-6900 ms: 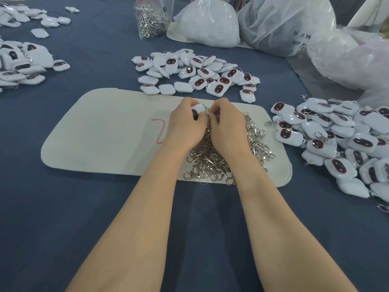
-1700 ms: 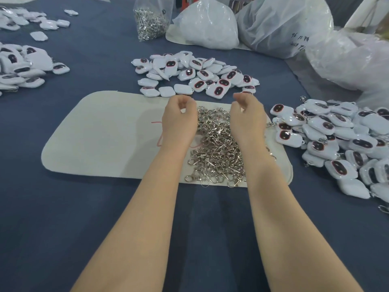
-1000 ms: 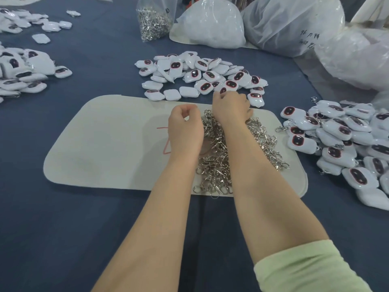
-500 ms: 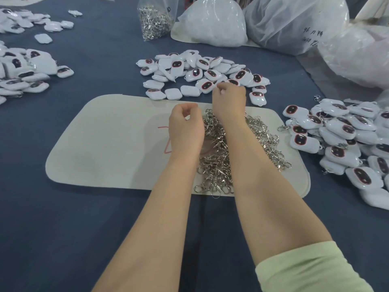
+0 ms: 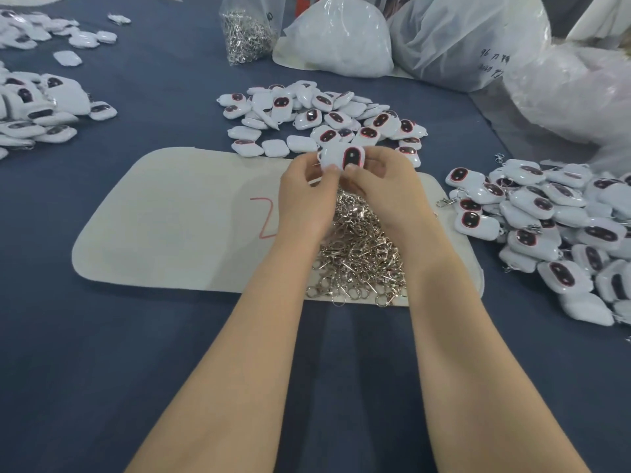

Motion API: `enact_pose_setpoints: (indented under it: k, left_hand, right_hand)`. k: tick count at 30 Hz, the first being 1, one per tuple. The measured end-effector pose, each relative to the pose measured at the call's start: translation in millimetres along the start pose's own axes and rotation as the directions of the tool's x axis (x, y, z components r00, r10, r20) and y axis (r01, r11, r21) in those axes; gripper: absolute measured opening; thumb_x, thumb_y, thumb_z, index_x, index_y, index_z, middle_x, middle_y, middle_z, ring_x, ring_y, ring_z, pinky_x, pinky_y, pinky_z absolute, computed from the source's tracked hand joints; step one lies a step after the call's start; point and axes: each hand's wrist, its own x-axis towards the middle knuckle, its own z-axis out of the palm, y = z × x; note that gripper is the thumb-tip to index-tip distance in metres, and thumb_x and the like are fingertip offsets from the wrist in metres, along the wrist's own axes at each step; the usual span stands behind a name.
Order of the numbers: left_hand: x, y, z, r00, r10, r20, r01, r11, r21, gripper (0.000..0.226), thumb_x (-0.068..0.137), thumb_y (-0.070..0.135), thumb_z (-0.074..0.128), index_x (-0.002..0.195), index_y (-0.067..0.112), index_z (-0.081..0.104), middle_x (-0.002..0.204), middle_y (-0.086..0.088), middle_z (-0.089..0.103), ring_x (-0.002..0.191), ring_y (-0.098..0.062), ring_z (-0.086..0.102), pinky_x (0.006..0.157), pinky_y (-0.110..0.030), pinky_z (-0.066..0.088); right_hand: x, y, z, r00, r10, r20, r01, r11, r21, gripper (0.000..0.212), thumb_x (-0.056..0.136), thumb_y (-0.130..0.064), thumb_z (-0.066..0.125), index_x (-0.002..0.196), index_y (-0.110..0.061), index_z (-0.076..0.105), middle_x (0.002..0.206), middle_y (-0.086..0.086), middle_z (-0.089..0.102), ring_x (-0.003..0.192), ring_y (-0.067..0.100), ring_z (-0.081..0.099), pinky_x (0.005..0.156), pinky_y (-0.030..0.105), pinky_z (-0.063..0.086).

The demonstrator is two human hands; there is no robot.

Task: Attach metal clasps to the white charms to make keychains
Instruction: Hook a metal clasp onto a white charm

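Above the far end of the clasp pile, both hands hold one white charm (image 5: 342,156) with a dark, red-rimmed oval face. My right hand (image 5: 386,189) grips it from the right, thumb on the lower edge. My left hand (image 5: 304,199) pinches its lower left corner; whether a clasp sits in those fingers is hidden. The heap of silver metal clasps (image 5: 358,247) lies on a cream mat (image 5: 170,216) under and between my wrists. Loose white charms (image 5: 307,114) lie in a pile just beyond the mat.
To the right lies a heap of charms with clasps attached (image 5: 546,227). More charms (image 5: 34,107) lie at the far left. A clear bag of clasps (image 5: 249,32) and big plastic bags (image 5: 461,39) stand at the back on the blue tablecloth (image 5: 170,370).
My right hand reached to the far charm pile, took one charm and brought it back. My left hand rose to meet it, and both now hold the charm.
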Motion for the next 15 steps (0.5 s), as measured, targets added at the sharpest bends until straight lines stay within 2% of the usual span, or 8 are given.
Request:
enact_pose_setpoints:
  k: [3,5,7,9,11,13,15]
  left_hand:
    - [0.5,-1.6,0.2,0.999,0.035,0.023,-0.036,0.999,0.038,0.025,0.091,0.01,0.056,0.115,0.016,0.059,0.112,-0.005,0.066,0.102,-0.019,0.062,0.091,-0.033,0.05]
    - [3.1,-3.2,-1.6,0.999,0.049,0.012,-0.05,0.998,0.04,0.026,0.092,0.008,0.054,0.117,0.015,0.06,0.11,-0.005,0.066,0.096,-0.015,0.062,0.078,-0.022,0.051]
    - [4.5,-3.2,-3.5,0.998,0.059,0.006,-0.059,0.997,0.056,0.028,0.093,0.006,0.052,0.118,0.016,0.06,0.108,-0.005,0.066,0.092,-0.014,0.062,0.065,-0.014,0.049]
    - [4.8,-3.4,-4.0,0.996,0.084,0.014,-0.085,0.991,0.103,0.031,0.093,0.005,0.051,0.12,0.016,0.061,0.11,-0.005,0.066,0.096,-0.015,0.061,0.076,-0.016,0.049]
    - [3.4,-2.8,-3.5,0.995,0.1,0.016,-0.102,0.985,0.143,0.032,0.093,0.007,0.051,0.122,0.017,0.06,0.112,-0.004,0.065,0.099,-0.015,0.061,0.087,-0.024,0.048]
    - [3.2,-3.6,-3.4,0.995,0.096,-0.004,-0.094,0.986,0.137,0.029,0.093,0.009,0.052,0.118,0.019,0.06,0.109,-0.003,0.065,0.097,-0.017,0.062,0.086,-0.028,0.049]
    - [3.0,-3.6,-4.1,0.998,0.061,-0.025,-0.059,0.994,0.09,0.021,0.092,0.011,0.055,0.109,0.023,0.058,0.105,-0.002,0.065,0.093,-0.019,0.063,0.086,-0.031,0.051]
  right_hand:
    - [-6.7,3.8,-0.6,1.0,0.004,-0.02,-0.004,1.0,-0.001,0.016,0.089,-0.001,0.059,0.09,-0.017,0.061,0.09,0.007,0.07,0.086,0.021,0.069,0.089,0.044,0.055]
    - [-8.4,4.8,-1.4,1.0,0.027,-0.005,-0.027,1.0,0.016,0.016,0.088,-0.002,0.061,0.089,-0.019,0.061,0.088,0.007,0.07,0.083,0.02,0.069,0.089,0.044,0.055]
    - [-9.3,4.7,-2.5,0.998,0.064,0.022,-0.064,0.998,0.015,0.014,0.087,-0.006,0.063,0.099,-0.013,0.061,0.089,0.008,0.07,0.083,0.019,0.069,0.089,0.043,0.055]
    - [-9.4,5.0,-3.9,0.997,0.066,0.04,-0.066,0.998,-0.01,0.016,0.09,-0.01,0.061,0.105,-0.012,0.063,0.087,0.004,0.071,0.079,0.013,0.067,0.084,0.035,0.057]
    - [-9.9,3.3,-5.2,0.998,0.036,0.046,-0.035,0.999,-0.019,0.013,0.093,-0.013,0.057,0.1,-0.016,0.067,0.083,-0.002,0.072,0.076,0.005,0.067,0.078,0.027,0.058]
    - [-9.3,3.4,-6.8,0.999,0.032,0.04,-0.03,0.998,-0.054,0.013,0.093,-0.017,0.057,0.092,-0.021,0.07,0.081,-0.003,0.072,0.076,0.004,0.066,0.079,0.029,0.058]
    - [-8.9,4.7,-8.2,0.999,0.036,0.035,-0.032,0.994,-0.106,0.011,0.093,-0.021,0.06,0.09,-0.02,0.071,0.084,0.002,0.073,0.076,0.01,0.066,0.084,0.039,0.057]
